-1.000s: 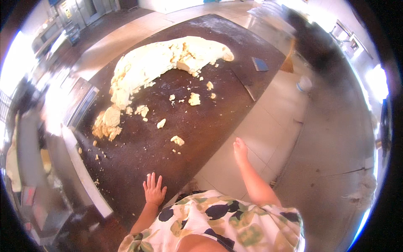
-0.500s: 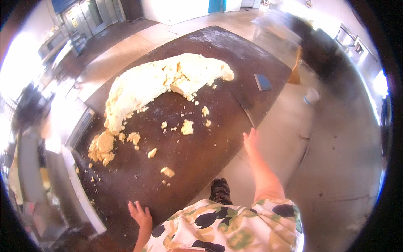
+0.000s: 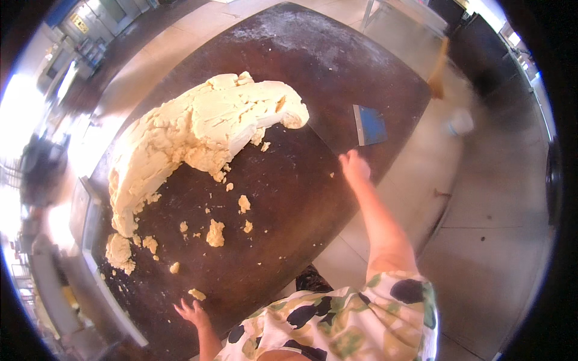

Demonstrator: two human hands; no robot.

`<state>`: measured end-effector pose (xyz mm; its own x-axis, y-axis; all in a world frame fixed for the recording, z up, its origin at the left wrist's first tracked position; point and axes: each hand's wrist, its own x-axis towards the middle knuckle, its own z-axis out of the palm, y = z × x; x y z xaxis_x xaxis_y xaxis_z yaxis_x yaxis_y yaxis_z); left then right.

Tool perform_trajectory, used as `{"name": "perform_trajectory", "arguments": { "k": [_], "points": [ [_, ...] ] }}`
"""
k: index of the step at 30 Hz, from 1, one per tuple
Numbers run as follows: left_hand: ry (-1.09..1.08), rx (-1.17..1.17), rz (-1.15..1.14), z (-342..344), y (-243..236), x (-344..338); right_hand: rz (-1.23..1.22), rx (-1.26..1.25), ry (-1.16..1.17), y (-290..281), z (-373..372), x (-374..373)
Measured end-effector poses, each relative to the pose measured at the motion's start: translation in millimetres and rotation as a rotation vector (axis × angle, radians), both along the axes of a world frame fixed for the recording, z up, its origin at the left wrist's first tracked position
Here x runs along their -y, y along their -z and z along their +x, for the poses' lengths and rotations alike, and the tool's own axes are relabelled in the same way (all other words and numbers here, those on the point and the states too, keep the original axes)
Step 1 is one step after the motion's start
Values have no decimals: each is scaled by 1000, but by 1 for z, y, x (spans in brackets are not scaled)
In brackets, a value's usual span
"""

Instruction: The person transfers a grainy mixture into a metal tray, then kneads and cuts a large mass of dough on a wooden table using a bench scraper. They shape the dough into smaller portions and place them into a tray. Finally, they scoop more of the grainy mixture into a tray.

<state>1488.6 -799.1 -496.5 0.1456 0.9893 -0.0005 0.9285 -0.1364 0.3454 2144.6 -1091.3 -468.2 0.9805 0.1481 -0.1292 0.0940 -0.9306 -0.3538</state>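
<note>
Right of the dough [image 3: 198,123], the table [image 3: 301,207] runs broadly to its edge. Between dough and right hand [image 3: 356,168], grip unclear, lies a thin tool [image 3: 324,139]. Below the dough, the left hand [image 3: 194,313] spreads its fingers.

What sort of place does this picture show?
Probably a bakery or pastry workroom: a large mass of pale dough lies on a broad dark worktable, and a blue scraper lies there too.
</note>
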Motion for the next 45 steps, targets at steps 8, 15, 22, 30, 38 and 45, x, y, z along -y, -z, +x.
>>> {"name": "perform_trajectory", "arguments": {
  "k": [8,15,22,30,38,45],
  "points": [
    [97,-181,42,24,-8,32,401,-512,100,-20,54,34],
    [102,-174,-30,32,-12,48,768,-494,271,-7,17,32],
    [148,-88,39,34,7,30,329,-71,-109,13,120,-39],
    [22,-72,17,27,-10,48,-215,-97,376,-26,145,22],
    [-55,-174,104,-20,18,45,270,-45,161,4,165,71],
    [-257,-222,157,-74,43,24,651,-471,304,-33,56,101]
  ]
}}
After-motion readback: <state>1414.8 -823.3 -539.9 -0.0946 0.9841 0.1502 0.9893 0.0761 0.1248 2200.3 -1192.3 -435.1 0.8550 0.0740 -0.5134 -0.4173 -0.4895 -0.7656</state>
